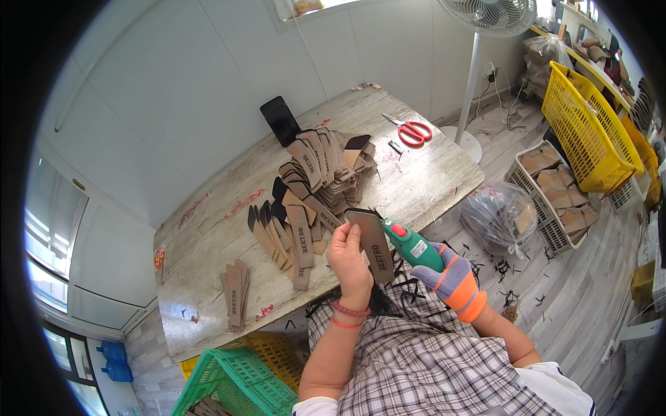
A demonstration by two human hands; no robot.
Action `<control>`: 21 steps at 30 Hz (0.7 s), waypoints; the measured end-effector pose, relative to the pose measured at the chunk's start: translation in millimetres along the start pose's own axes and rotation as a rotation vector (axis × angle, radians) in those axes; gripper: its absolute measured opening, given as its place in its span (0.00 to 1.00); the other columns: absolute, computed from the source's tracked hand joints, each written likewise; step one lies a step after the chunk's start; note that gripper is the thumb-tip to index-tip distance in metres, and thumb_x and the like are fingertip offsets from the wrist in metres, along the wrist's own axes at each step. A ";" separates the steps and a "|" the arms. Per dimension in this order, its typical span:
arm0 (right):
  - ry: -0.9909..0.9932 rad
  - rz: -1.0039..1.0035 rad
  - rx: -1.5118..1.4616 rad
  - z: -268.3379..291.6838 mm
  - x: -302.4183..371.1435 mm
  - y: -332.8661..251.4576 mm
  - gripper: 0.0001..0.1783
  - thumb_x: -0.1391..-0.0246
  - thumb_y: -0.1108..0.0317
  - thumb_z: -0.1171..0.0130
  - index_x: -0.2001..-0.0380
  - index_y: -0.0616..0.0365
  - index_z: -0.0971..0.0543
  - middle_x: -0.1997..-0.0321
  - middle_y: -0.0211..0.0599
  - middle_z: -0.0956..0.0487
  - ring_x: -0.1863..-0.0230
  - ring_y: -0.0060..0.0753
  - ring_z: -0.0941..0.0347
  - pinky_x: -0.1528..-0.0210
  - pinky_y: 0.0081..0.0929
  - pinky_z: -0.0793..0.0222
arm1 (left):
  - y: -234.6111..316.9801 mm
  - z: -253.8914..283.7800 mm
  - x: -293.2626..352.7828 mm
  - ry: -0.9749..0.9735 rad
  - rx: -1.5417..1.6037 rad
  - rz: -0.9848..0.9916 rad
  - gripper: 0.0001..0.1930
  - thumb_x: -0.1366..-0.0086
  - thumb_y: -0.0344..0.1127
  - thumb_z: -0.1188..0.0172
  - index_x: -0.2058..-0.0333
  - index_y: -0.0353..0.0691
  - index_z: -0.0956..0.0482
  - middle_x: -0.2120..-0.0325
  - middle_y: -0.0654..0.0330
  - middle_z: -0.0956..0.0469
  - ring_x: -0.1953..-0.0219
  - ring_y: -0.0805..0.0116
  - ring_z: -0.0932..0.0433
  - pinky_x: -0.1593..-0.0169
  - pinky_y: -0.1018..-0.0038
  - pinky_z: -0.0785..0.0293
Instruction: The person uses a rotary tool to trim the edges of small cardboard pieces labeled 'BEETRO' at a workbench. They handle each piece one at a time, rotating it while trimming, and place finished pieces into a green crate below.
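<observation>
In front of my chest, my left hand (349, 260) pinches a flat taupe strip piece (379, 258) by its upper end. Dark lettering and a black edge show on that strip. My right hand (452, 281), in a grey and orange glove, grips a green handheld electric cutter (417, 249) with a red button. The cutter's front end meets the strip's upper right edge; its blade is too small to make out. Beyond my hands, a large heap of similar strips (326, 163) lies on the table, with fanned strips (269, 234) at its left.
The worn wooden table (201, 243) bears red-handled scissors (414, 134), a black phone (280, 120) and a small strip stack (236, 294). A green crate (236, 383) stands below the front edge. Right are a clear plastic bag (501, 216), a filled white crate (555, 201), a yellow basket (590, 132) and a fan (474, 76).
</observation>
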State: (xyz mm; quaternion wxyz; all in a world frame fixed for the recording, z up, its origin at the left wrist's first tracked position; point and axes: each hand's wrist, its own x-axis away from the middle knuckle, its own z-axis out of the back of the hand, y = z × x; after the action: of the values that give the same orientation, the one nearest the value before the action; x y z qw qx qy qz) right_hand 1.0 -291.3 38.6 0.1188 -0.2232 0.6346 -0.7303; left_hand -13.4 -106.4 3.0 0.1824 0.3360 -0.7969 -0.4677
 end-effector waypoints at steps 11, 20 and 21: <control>-0.071 0.023 0.026 2.6 1.1 4.3 0.31 0.54 0.61 0.30 0.49 0.63 0.28 0.65 0.30 0.21 0.68 0.15 0.28 0.66 0.16 0.29 | 21.5 13.3 -13.5 -0.104 -0.397 -0.199 0.08 0.33 0.29 0.47 0.61 0.30 0.22 0.69 0.66 0.22 0.68 0.83 0.29 0.63 0.85 0.32; -0.075 -0.012 -0.011 1.5 0.6 -2.5 0.32 0.53 0.60 0.30 0.48 0.63 0.29 0.68 0.26 0.23 0.73 0.13 0.31 0.71 0.16 0.33 | 26.2 14.1 -8.4 -0.234 -0.581 -0.244 0.07 0.36 0.27 0.46 0.65 0.28 0.23 0.74 0.65 0.28 0.71 0.78 0.32 0.66 0.81 0.35; -0.077 -0.018 -0.026 1.9 -0.6 -0.9 0.32 0.53 0.60 0.30 0.48 0.63 0.29 0.68 0.26 0.23 0.73 0.13 0.31 0.71 0.16 0.33 | 26.3 14.0 -7.5 -0.257 -0.567 -0.232 0.07 0.36 0.26 0.46 0.65 0.28 0.23 0.73 0.65 0.28 0.71 0.78 0.32 0.66 0.81 0.35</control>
State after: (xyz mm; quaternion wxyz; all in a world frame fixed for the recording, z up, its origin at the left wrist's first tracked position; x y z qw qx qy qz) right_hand 2.6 -292.6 39.5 0.1337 -0.2584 0.6368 -0.7141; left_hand -26.1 -83.6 19.1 0.1121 0.2986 -0.6081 -0.7270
